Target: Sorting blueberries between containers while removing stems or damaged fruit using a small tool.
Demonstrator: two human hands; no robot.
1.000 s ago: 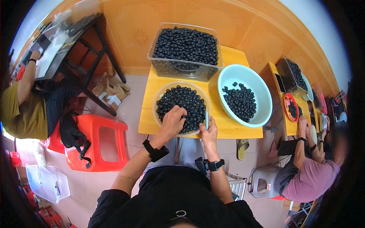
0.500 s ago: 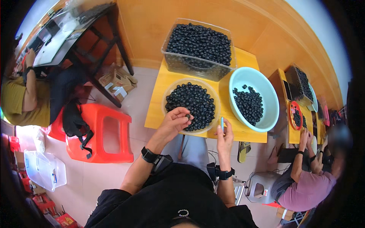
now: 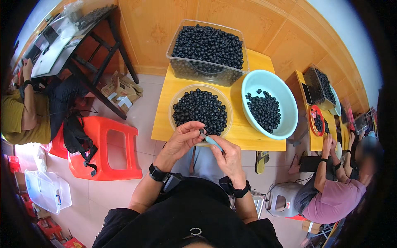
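Between the fingertips of my left hand [image 3: 182, 139] is a small round black piece [image 3: 202, 131], bead-like in shape. My right hand [image 3: 230, 160] grips a small tool with a light blue handle [image 3: 214, 143]. Its short grey tip meets the black piece, or lies right against it; fingers partly hide the contact. Both hands are over the near edge of a shallow round clear tray [image 3: 230, 112], which is heaped with similar black pieces [image 3: 200, 107]. To its right, a turquoise basin [image 3: 286, 97] holds more of them in a looser pile.
A large clear box [image 3: 184, 71] full of black pieces stands at the back of the yellow table [image 3: 163, 124]. Left is a red stool [image 3: 101, 165] with a black bag [image 3: 74, 134]. Co-workers sit left and right; the right one [image 3: 337, 198] works at another table.
My right hand has swung left and brought the blue-handled tool to the piece in my left hand. The left hand has shifted slightly down. The whole view has moved a little.
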